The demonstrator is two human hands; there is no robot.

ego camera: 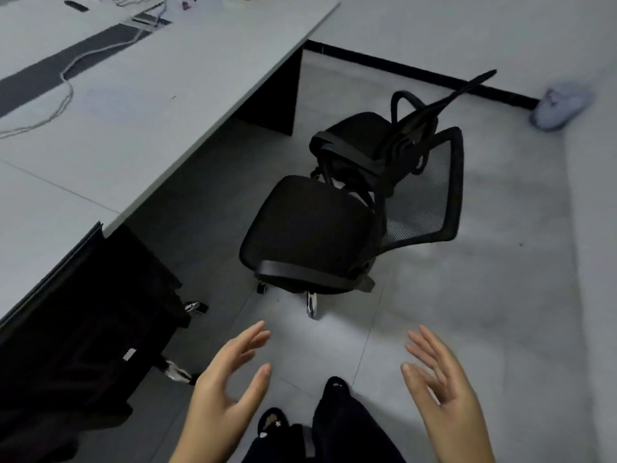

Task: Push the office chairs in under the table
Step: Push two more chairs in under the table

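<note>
Grey tiled floor (467,295) beside long grey table (150,111), two black mesh office chairs (310,228) pulled out, left hand (227,392) and right hand (440,392) spread-fingered, empty, poised to push.

A single head-worn view looks steeply down and forward — floor (467,312) close below, table (167,111) at left.

Both hands (230,392) (440,389) hover spread before two black chairs (310,228) (360,138), apparently clear of table (167,105).
</note>
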